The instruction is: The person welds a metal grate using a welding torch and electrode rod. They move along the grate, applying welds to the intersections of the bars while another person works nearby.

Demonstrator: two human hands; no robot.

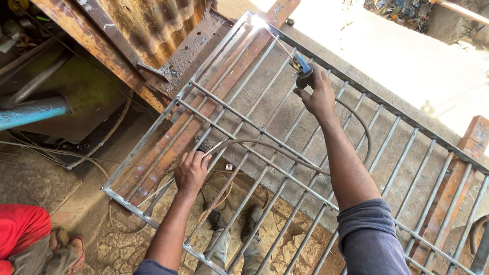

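A grey steel grille frame (153, 130) with many parallel bars lies tilted in front of me. My right hand (316, 97) grips a blue-and-black electrode holder (302, 69); its thin rod (277, 38) reaches to the frame's far corner, where a bright welding arc (259, 21) glows. My left hand (191, 170) rests on the bars near the frame's left side, fingers curled over a bar. A grey cable (265, 147) runs from the holder across the bars.
Rusty steel beams (97, 43) and a corrugated sheet (147, 25) lie at the upper left, a blue pipe (30, 113) at the left. Another person in red clothes and a sandal (25, 239) crouches at the lower left. My legs and shoes (234, 239) show below the bars.
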